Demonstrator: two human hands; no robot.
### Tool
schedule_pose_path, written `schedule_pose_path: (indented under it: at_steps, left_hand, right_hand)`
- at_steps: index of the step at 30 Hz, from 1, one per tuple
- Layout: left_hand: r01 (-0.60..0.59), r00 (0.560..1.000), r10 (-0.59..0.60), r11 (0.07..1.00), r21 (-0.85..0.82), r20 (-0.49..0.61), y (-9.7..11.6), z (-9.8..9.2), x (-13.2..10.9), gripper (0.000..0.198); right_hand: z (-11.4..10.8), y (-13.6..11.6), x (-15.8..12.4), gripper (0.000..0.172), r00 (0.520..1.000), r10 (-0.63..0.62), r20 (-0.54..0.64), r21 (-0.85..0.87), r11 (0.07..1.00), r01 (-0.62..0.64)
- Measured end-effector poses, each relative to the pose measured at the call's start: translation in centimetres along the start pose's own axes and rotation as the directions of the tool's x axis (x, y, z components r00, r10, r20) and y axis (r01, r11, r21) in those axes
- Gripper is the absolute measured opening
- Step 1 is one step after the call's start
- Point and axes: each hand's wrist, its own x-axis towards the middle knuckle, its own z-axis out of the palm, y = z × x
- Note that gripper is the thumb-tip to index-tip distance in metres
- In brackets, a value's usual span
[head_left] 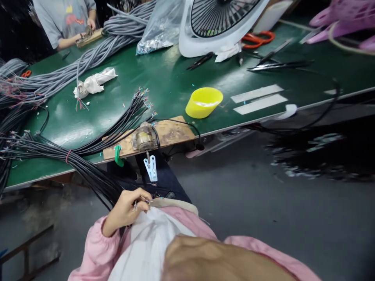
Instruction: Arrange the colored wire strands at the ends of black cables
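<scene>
My left hand (pixel 125 208) is in front of my lap, its thumb and forefinger pinched on thin coloured cable wires (pixel 146 200). My right hand (pixel 199 255) is large and smeared close to the camera, over the white cloth (pixel 146 242) on my front; its fingers cannot be made out. Just ahead, a wooden board (pixel 172 134) at the table edge carries a small metal device (pixel 144 137). Below that device hangs a light-blue clothespin (pixel 151 168). A bundle of black cables (pixel 88 173), tied with a red band, runs down from the table towards my left hand.
On the green table (pixel 164 78) are grey cables (pixel 96 58), a yellow cup (pixel 203 102), white strips (pixel 259 99), orange-handled scissors (pixel 258 39) and a white fan (pixel 187 35). A co-worker's hands (pixel 84 33) are at the far left. A metal frame (pixel 27 253) stands lower left.
</scene>
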Motion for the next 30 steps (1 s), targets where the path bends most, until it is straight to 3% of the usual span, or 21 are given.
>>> schedule_pose_path:
  at_steps: [3, 6, 9, 11, 14, 15, 16, 18, 20, 22, 25, 30]
  left_hand:
    - [-0.071, 0.997, 0.072, 0.993, -0.099, 0.011, 0.8, -1.3, 0.8, 0.05]
    - [-0.077, 0.997, 0.078, 0.99, -0.119, -0.003, 0.9, -1.1, 1.3, 0.045]
    - [-0.023, 0.996, 0.02, 0.999, -0.033, -0.088, -0.1, 0.0, 1.2, 0.041]
    - [0.005, 0.988, -0.005, 1.0, 0.001, -0.152, -0.9, 0.7, 1.0, 0.038]
    - [0.007, 0.98, -0.011, 1.0, -0.019, -0.2, -1.5, 1.2, 0.8, 0.037]
    - [0.011, 0.977, -0.017, 0.999, -0.032, -0.214, -1.5, 1.2, 0.8, 0.036]
    - [0.02, 0.973, -0.03, 0.999, -0.045, -0.23, -1.4, 1.2, 0.8, 0.035]
    - [0.05, 0.963, -0.068, 0.996, -0.075, -0.262, -1.1, 1.2, 1.0, 0.034]
    - [0.079, 0.955, -0.107, 0.991, -0.111, -0.278, -0.9, 1.3, 1.2, 0.034]
    - [0.08, 0.952, -0.115, 0.988, -0.131, -0.284, -0.8, 1.3, 1.3, 0.035]
    - [0.065, 0.952, -0.091, 0.993, -0.098, -0.292, -0.8, 1.2, 1.6, 0.036]
    - [0.059, 0.955, -0.06, 0.998, -0.013, -0.292, -0.3, 1.2, 2.0, 0.037]
  right_hand:
    - [1.4, 5.0, 0.7, 0.055, 0.993, 0.114, 0.034, 0.058, 0.992, -0.116]
    - [2.7, 9.4, 0.9, 0.056, 0.952, 0.305, -0.025, 0.19, 0.936, -0.295]
    - [2.0, 10.5, 0.5, 0.042, 0.929, 0.36, -0.082, 0.246, 0.911, -0.331]
    - [0.4, 9.6, 0.5, 0.037, 0.884, 0.372, -0.283, 0.194, 0.925, -0.328]
    - [-1.9, 7.7, 1.5, 0.041, 0.686, 0.235, -0.688, 0.085, 0.966, -0.246]
    - [-2.4, 7.2, 2.0, 0.041, 0.631, 0.152, -0.76, 0.031, 0.98, -0.198]
    - [-2.7, 6.9, 2.6, 0.04, 0.61, 0.077, -0.789, -0.018, 0.989, -0.148]
    - [-2.9, 6.7, 3.7, 0.038, 0.627, -0.011, -0.779, -0.051, 0.998, -0.046]
    - [-2.6, 6.9, 4.5, 0.04, 0.655, -0.023, -0.755, -0.016, 1.0, 0.016]
    - [-2.3, 7.2, 5.0, 0.037, 0.646, -0.03, -0.763, -0.015, 1.0, 0.028]
    - [-2.2, 7.4, 5.1, 0.026, 0.589, -0.103, -0.801, -0.119, 0.993, 0.012]
    - [-2.6, 7.3, 5.2, 0.016, 0.479, -0.344, -0.807, -0.352, 0.933, 0.078]
